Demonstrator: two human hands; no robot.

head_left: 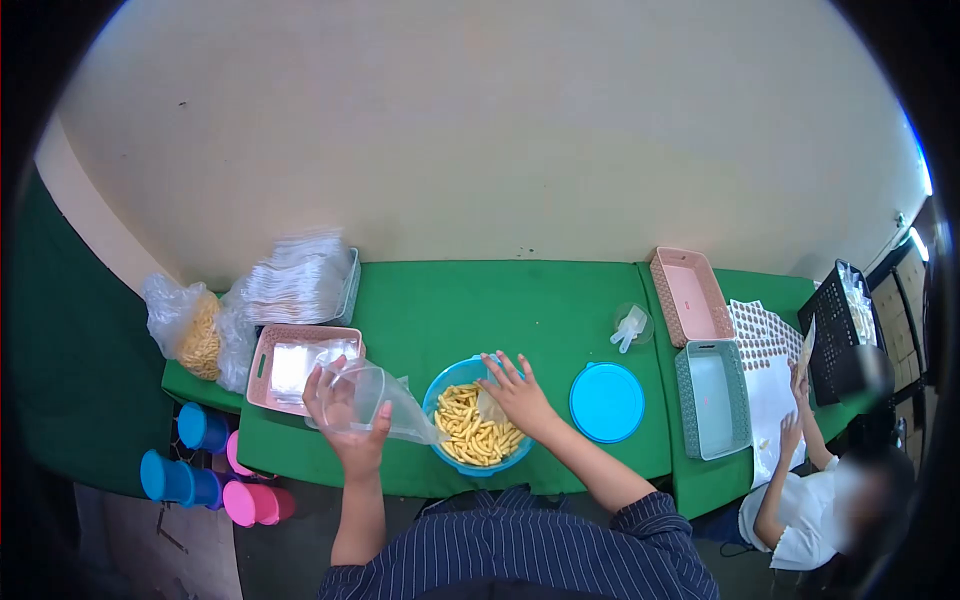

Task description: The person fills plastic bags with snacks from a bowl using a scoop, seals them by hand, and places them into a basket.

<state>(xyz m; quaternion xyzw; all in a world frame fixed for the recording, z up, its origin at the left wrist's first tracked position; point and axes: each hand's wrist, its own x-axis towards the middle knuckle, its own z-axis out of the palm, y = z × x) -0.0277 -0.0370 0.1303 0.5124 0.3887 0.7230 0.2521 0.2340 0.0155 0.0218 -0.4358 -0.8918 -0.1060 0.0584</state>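
Observation:
My left hand (352, 425) is wrapped round a clear plastic funnel-shaped piece (392, 405), wide at the hand and tapering toward the bowl. Its narrow end reaches the left rim of a blue round bowl (484, 471). Yellow finger-shaped snack pieces (470, 430) fill much of that bowl. Over the far right of the bowl, my right hand (518, 398) has its fingers stretched and apart. A pale, see-through thing (490, 408) lies beneath its palm; I cannot make out its kind. Left of the bowl, a pink basket (262, 385) holds clear and silvery packets (300, 370), partly behind my left hand.
A blue lid (607, 402) and a white scoop (630, 327) lie on the green table (480, 300). Stacked pouches (295, 280) and a bag of snacks (200, 335) stand left. Baskets (714, 400) and sticker sheets (765, 335) lie right, near another person (800, 515). Cups (165, 478) hang below left.

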